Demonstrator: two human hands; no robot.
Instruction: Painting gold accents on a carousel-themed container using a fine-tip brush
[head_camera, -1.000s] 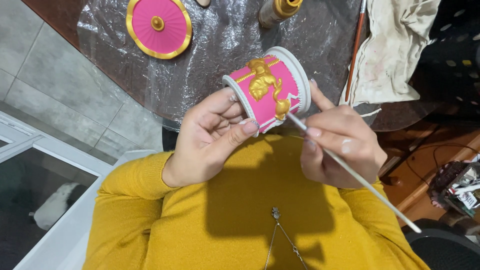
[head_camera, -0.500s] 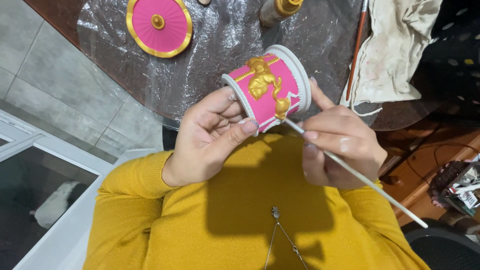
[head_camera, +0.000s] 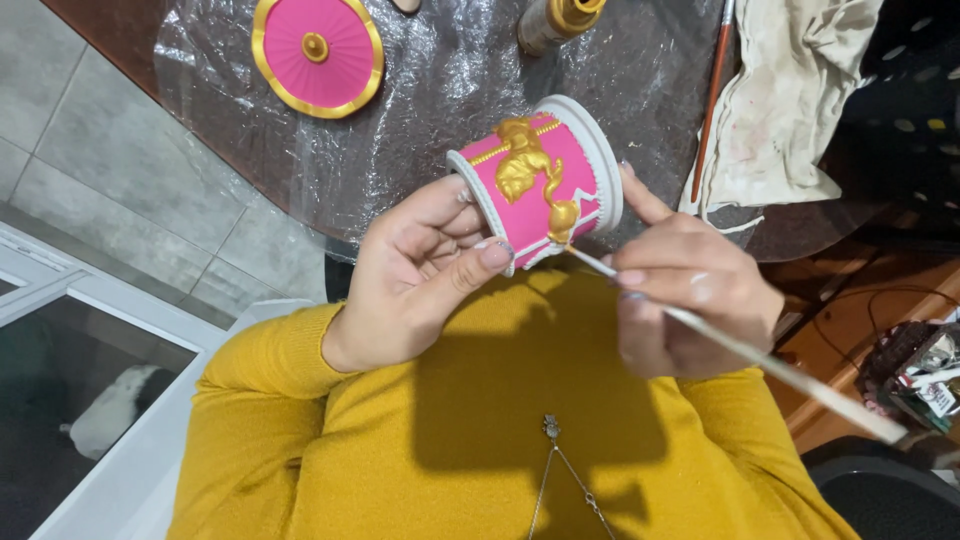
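Her left hand grips the pink pot; her right hand pinches a brush, tip touching its gold trim.

a dark worktop is lying under crinkled clear plastic sheeting. resting on it are a round pink lid with gold rim, a gold-capped bottle, a red-handled brush and a stained white cloth.

- Mustard-yellow knitted sweater with long sleeves reaching both wrists.
- Thin silver chain necklace with a small pendant lying on the chest.
- Fingernails painted pale pink.
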